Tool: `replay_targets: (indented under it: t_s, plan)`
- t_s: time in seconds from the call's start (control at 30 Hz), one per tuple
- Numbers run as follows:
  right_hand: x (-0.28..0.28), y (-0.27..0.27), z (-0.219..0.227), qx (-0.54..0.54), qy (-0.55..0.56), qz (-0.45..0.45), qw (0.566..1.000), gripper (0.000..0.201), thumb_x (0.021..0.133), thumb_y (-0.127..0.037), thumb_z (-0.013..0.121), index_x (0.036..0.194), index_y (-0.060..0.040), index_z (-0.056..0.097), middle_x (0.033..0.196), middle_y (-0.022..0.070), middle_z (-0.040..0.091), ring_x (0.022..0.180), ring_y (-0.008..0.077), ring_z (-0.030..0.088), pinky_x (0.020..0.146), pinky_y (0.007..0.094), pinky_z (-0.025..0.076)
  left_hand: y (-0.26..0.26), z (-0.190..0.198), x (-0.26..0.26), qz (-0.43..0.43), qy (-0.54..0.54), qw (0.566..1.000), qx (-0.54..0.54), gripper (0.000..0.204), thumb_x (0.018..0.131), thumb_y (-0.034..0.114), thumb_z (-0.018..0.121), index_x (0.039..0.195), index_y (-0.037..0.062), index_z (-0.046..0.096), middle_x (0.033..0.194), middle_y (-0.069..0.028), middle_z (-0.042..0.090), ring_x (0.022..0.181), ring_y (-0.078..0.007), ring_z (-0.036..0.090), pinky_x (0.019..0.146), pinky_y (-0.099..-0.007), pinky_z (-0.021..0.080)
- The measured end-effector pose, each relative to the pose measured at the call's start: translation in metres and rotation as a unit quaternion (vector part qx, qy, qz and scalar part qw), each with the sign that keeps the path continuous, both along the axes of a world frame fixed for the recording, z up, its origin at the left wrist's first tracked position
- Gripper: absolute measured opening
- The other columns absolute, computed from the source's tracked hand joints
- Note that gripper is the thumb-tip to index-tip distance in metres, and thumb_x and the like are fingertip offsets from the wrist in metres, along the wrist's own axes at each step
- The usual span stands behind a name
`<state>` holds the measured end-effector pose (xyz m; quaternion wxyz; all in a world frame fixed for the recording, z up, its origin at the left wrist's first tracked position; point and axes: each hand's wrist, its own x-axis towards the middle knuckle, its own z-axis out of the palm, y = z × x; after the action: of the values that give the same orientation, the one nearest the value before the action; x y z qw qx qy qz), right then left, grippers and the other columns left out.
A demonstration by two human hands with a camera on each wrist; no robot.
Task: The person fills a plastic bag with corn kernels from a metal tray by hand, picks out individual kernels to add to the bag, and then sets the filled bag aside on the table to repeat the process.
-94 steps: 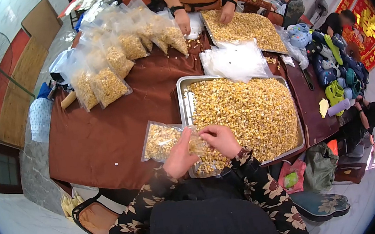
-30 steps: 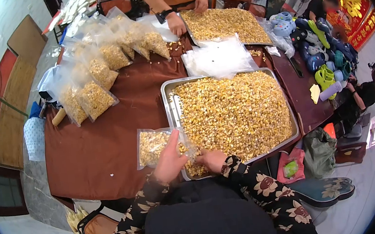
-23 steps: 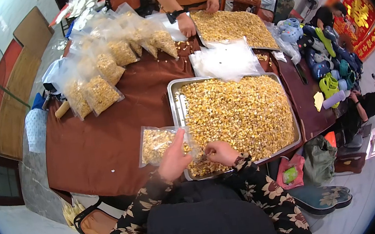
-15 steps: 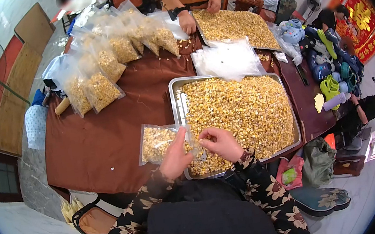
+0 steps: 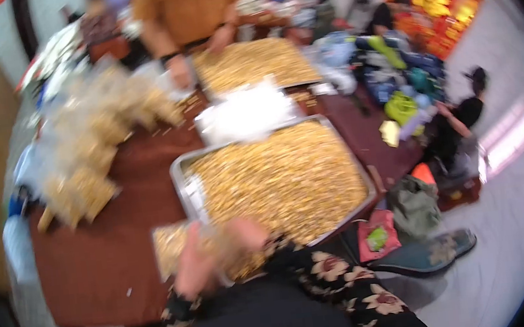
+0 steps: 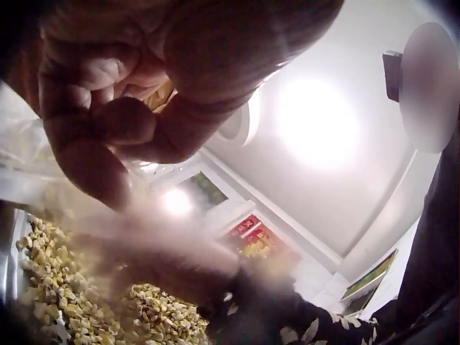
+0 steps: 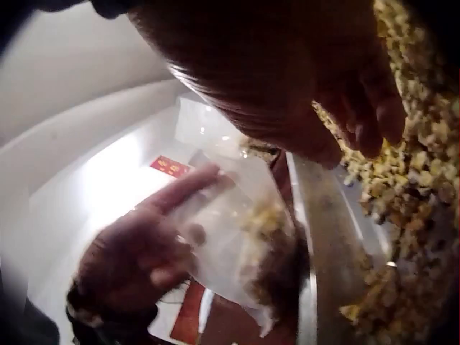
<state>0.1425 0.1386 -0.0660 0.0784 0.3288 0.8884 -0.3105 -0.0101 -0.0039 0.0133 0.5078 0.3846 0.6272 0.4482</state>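
Observation:
A clear plastic bag [image 5: 168, 243], part filled with corn kernels, lies at the near left corner of a metal tray [image 5: 181, 190] heaped with corn kernels [image 5: 284, 187]. My left hand [image 5: 194, 263] grips the bag near its mouth; in the right wrist view its index finger stretches along the plastic [image 7: 230, 244]. My right hand [image 5: 249, 234], blurred by motion, is beside the bag, over the tray's near corner. In the right wrist view that right hand [image 7: 302, 79] has its fingers bent loosely downward and apart above the kernels, with nothing visible between them.
Several corn-filled bags [image 5: 87, 152] lean together on the brown cloth [image 5: 123, 259] at left. Flat plastic bags [image 5: 245, 110] lie behind the tray. Beyond are a second corn tray [image 5: 256, 63] and a person [image 5: 187, 9]. Shoes [image 5: 402, 107] are piled at right.
The head view has swung, shifting the table leftward and down. My right hand first pinched at the bag's mouth, dipped into the corn, rose to the mouth again, and now is lower, fingers loosened.

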Motion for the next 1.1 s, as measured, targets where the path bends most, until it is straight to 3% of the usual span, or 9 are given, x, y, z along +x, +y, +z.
replay_targets:
  t_s: [0.07, 0.2, 0.23, 0.33, 0.73, 0.77, 0.8, 1.03, 1.1]
  plan:
    - [0.0, -0.01, -0.016, 0.041, 0.097, 0.035, 0.994, 0.041, 0.07, -0.009, 0.064, 0.11, -0.0062, 0.056, 0.103, 0.0176, 0.055, 0.096, 0.0343, 0.056, 0.08, 0.0409, 0.048, -0.001, 0.004, 0.002, 0.033, -0.053, 0.997, 0.037, 0.083, 0.071, -0.001, 0.059, 0.144, 0.0027, 0.019, 0.056, 0.0017, 0.048, 0.048, -0.0067, 0.046, 0.045, -0.0242, 0.043]
    - [-0.005, -0.035, 0.027, -0.202, 0.104, -0.128, 0.965, 0.031, 0.08, -0.032, 0.061, 0.096, -0.0055, 0.06, 0.077, 0.0139, 0.064, 0.07, 0.0305, 0.063, 0.061, 0.0387, 0.049, 0.002, 0.008, 0.004, 0.039, -0.036, 0.999, -0.001, 0.084, 0.07, -0.007, 0.054, 0.145, 0.0027, 0.018, 0.058, 0.0, 0.05, 0.047, -0.006, 0.046, 0.042, -0.0225, 0.043]
    - [-0.001, -0.032, -0.001, 0.03, 0.136, 0.154, 0.978, 0.03, 0.08, -0.029, 0.057, 0.099, -0.0053, 0.06, 0.079, 0.0149, 0.065, 0.073, 0.029, 0.064, 0.061, 0.0385, 0.05, 0.002, 0.01, 0.004, 0.031, -0.034, 0.999, 0.003, 0.084, 0.07, -0.007, 0.054, 0.145, 0.0027, 0.018, 0.058, 0.0, 0.05, 0.047, -0.006, 0.046, 0.042, -0.0225, 0.043]
    - [-0.004, -0.038, -0.018, -0.228, 0.02, 0.078, 0.97, 0.03, 0.076, -0.022, 0.057, 0.102, -0.0065, 0.06, 0.08, 0.0167, 0.065, 0.076, 0.0298, 0.064, 0.063, 0.0391, 0.05, 0.004, 0.011, 0.006, 0.034, -0.025, 0.999, 0.008, 0.083, 0.071, -0.007, 0.053, 0.145, 0.0024, 0.018, 0.057, 0.0, 0.049, 0.046, -0.0053, 0.045, 0.041, -0.0228, 0.043]
    - [0.021, -0.011, -0.11, -0.062, 0.164, 0.028, 0.984, 0.023, 0.065, -0.017, 0.065, 0.085, -0.0066, 0.065, 0.078, 0.0145, 0.065, 0.074, 0.0325, 0.063, 0.065, 0.043, 0.05, 0.0, -0.022, 0.003, 0.004, 0.045, 0.999, 0.022, 0.081, 0.07, -0.002, 0.056, 0.144, 0.0057, 0.023, 0.073, -0.0072, 0.059, 0.051, -0.0101, 0.047, 0.052, -0.0262, 0.046]
    - [0.026, -0.008, -0.017, -0.077, 0.057, 0.007, 0.995, 0.026, 0.064, -0.019, 0.066, 0.087, -0.0065, 0.064, 0.079, 0.0128, 0.065, 0.073, 0.029, 0.064, 0.065, 0.04, 0.05, 0.003, -0.017, 0.007, 0.01, 0.088, 0.995, 0.042, 0.08, 0.07, -0.002, 0.056, 0.143, 0.0031, 0.025, 0.104, -0.0134, 0.06, 0.064, -0.0137, 0.051, 0.064, -0.0275, 0.048]
    - [0.032, 0.0, 0.008, -0.145, 0.098, -0.028, 0.984, 0.027, 0.066, -0.019, 0.066, 0.089, -0.0064, 0.064, 0.08, 0.0116, 0.065, 0.075, 0.0257, 0.063, 0.068, 0.0367, 0.05, 0.004, -0.043, 0.008, 0.035, 0.066, 0.992, 0.106, 0.081, 0.071, -0.006, 0.051, 0.145, 0.0095, 0.023, 0.065, 0.0002, 0.052, 0.05, -0.0059, 0.047, 0.045, -0.0236, 0.043]
    - [0.012, 0.0, 0.097, -0.312, 0.243, -0.142, 0.907, 0.011, 0.084, -0.012, 0.061, 0.092, -0.0039, 0.059, 0.068, -0.0015, 0.054, 0.056, 0.0037, 0.051, 0.049, 0.0194, 0.041, 0.009, -0.028, 0.013, 0.028, 0.177, 0.976, 0.12, 0.078, 0.074, -0.001, 0.055, 0.144, 0.0024, 0.02, 0.07, -0.0034, 0.051, 0.055, -0.0081, 0.048, 0.05, -0.0256, 0.044]
    - [0.002, -0.008, 0.104, -0.315, 0.257, -0.131, 0.904, 0.011, 0.085, -0.011, 0.06, 0.092, -0.0026, 0.059, 0.069, -0.0013, 0.056, 0.056, 0.0039, 0.051, 0.049, 0.0194, 0.042, 0.008, -0.006, 0.014, 0.018, 0.086, 0.994, 0.064, 0.075, 0.074, 0.005, 0.058, 0.139, -0.0075, 0.022, 0.142, -0.0286, 0.029, 0.135, -0.0352, 0.027, 0.109, -0.0343, 0.025]
